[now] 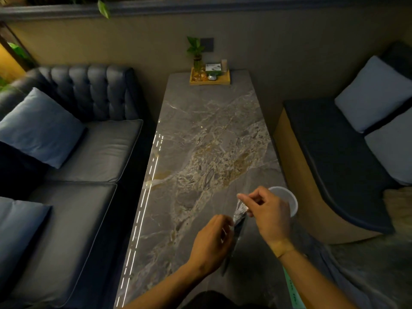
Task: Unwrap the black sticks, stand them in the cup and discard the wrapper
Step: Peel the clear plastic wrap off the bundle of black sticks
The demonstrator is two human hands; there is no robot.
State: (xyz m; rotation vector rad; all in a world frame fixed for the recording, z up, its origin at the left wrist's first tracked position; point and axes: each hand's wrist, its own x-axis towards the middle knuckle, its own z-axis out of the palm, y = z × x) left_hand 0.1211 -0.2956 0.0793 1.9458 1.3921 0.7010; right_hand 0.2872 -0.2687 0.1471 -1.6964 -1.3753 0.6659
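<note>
Over the near end of the marble table point(200, 134), both my hands hold a bundle of black sticks point(236, 235) in a clear, shiny wrapper point(240, 211). My left hand point(211, 244) grips the bundle's lower part. My right hand point(268, 214) pinches the crinkled wrapper top and pulls it up and away. The sticks slant down toward me. A white cup point(289, 198) stands upright at the table's right edge, partly hidden behind my right hand.
A wooden tray point(210, 80) with a small plant in a glass and small items sits at the table's far end. A dark sofa point(89, 157) with blue cushions runs along the left. A cushioned bench point(347, 166) is on the right.
</note>
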